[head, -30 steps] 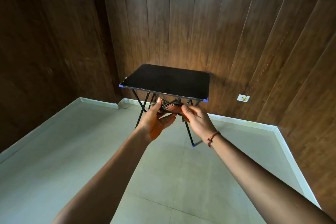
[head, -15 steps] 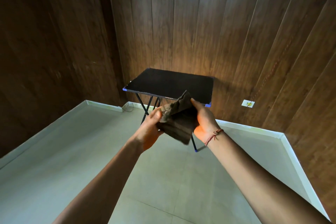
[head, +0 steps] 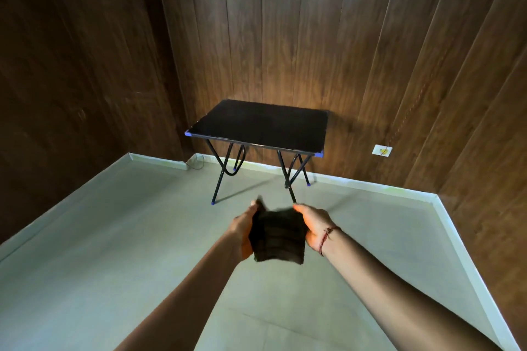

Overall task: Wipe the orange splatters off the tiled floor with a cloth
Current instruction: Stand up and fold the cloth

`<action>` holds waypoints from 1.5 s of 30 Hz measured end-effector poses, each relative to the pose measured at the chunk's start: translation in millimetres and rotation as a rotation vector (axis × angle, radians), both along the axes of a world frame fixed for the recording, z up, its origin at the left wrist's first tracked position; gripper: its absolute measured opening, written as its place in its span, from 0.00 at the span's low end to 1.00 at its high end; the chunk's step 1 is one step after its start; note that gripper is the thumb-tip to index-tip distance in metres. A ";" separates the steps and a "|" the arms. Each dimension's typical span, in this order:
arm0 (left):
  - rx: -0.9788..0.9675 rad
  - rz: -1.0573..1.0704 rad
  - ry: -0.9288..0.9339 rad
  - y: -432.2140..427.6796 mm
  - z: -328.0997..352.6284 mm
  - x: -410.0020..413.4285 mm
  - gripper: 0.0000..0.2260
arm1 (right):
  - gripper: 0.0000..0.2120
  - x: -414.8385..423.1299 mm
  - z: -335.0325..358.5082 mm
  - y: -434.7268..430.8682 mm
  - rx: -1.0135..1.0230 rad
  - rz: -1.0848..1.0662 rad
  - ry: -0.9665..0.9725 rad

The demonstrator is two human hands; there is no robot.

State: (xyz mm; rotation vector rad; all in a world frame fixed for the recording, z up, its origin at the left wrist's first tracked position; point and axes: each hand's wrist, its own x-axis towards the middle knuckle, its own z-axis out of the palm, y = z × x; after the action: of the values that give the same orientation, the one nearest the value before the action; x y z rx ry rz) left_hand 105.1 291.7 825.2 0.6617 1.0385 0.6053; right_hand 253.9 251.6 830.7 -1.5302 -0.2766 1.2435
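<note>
The dark cloth (head: 278,235) hangs spread in mid-air above the tiled floor (head: 114,236), the left hand (head: 245,232) and right hand (head: 315,226) each pinching an upper corner with closed fingers. No orange splatters show here. This looks like readying the cloth; next comes finding the stains and crouching down to wipe.

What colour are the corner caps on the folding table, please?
Blue corner caps, clearest in the head view.

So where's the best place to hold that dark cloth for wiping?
Probably from above, palm flat on the middle of the cloth. It hangs limp, pinched at its top corners by the left hand and right hand.
</note>
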 end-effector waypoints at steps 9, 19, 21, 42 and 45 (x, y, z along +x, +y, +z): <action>0.321 0.007 0.191 3.1 -25.6 -1.8 0.14 | 0.24 7.0 -19.7 -7.6 0.098 0.018 -0.199; 0.881 -0.387 0.687 26.2 -19.9 -29.0 0.26 | 0.21 -11.3 -13.4 -2.1 0.215 0.378 -0.993; 1.004 -0.391 0.821 30.1 -18.1 -37.0 0.17 | 0.15 -15.6 -14.3 2.8 0.251 0.427 -1.173; 0.705 -0.043 0.370 135.3 -57.2 -12.0 0.11 | 0.12 -24.2 -64.3 114.6 0.148 0.209 -0.280; 0.636 -0.056 0.322 179.0 -63.5 7.4 0.08 | 0.12 -1.8 -69.6 154.9 0.173 0.188 -0.266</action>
State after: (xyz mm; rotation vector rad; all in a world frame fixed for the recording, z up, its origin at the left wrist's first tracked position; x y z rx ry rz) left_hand 112.5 470.7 761.7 1.3762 1.1204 0.8050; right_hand 252.1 406.5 761.1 -1.5438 -0.6975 1.1261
